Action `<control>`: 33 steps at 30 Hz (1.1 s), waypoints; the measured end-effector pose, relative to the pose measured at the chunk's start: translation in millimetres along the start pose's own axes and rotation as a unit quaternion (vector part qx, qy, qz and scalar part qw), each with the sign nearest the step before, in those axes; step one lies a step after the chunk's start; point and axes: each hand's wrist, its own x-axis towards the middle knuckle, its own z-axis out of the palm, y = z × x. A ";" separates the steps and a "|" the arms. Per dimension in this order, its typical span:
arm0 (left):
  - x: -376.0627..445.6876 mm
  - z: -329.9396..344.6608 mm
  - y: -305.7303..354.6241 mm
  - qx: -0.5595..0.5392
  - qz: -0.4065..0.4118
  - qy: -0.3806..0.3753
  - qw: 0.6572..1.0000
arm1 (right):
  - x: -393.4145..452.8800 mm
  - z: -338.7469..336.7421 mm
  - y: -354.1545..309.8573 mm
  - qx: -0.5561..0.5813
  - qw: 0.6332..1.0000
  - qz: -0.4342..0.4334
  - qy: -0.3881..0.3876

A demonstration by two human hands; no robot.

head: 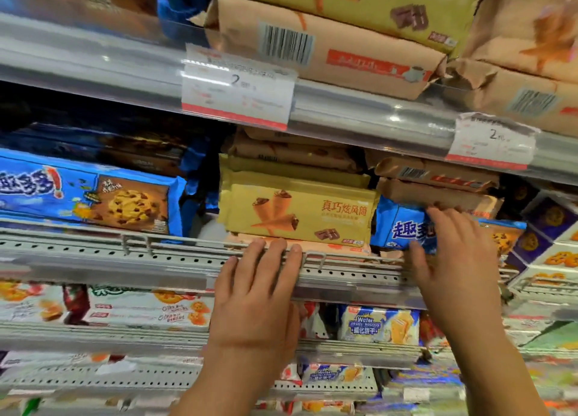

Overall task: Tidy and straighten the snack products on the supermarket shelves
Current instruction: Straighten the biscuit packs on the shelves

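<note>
A yellow wafer-cone pack point(297, 212) lies on the middle shelf on top of a peach pack, with more yellow and tan packs stacked above it. My left hand point(259, 293) rests with straight fingers on the shelf's wire rail point(187, 243), just below that pack. To its right sits a blue cookie pack point(400, 228). My right hand point(453, 259) holds that blue pack, fingers over its top edge and thumb at its lower edge. Tan packs point(438, 193) are piled on the blue pack.
Another blue cookie pack point(93, 196) lies at the left of the same shelf. Tan and yellow packs point(328, 46) overhang the upper shelf above price tags point(237, 90). Lower shelves hold biscuit packs point(378, 325). Purple-and-white cookie boxes point(547, 228) stand at the right.
</note>
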 end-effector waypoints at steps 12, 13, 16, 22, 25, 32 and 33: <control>0.0 -5.0 -13.5 -0.029 0.055 -0.005 0.998 | -24.1 -13.9 -6.8 -0.035 0.999 0.029 0.022; -0.5 -5.6 -12.8 -0.037 0.054 -0.003 0.998 | -25.7 -15.2 -6.3 -0.037 0.999 0.020 0.024; -1.0 -8.7 -8.6 -0.038 0.040 -0.006 0.998 | -31.0 -28.2 -4.2 -0.016 0.999 -0.005 0.046; -1.3 -9.6 -0.4 -0.032 0.022 -0.016 0.999 | -70.6 -66.7 -12.5 0.138 0.984 -0.015 0.111; -0.9 -16.3 -1.5 -0.038 0.026 -0.041 0.998 | -102.5 -68.0 -11.0 0.275 0.953 0.071 0.109; -24.6 -48.7 -27.5 -0.249 0.011 -0.022 0.968 | -135.5 -53.9 -29.4 0.488 0.860 0.148 -0.036; -28.2 -57.0 -34.1 -0.247 0.012 -0.010 0.969 | -135.3 -50.3 -37.7 0.499 0.852 0.153 -0.026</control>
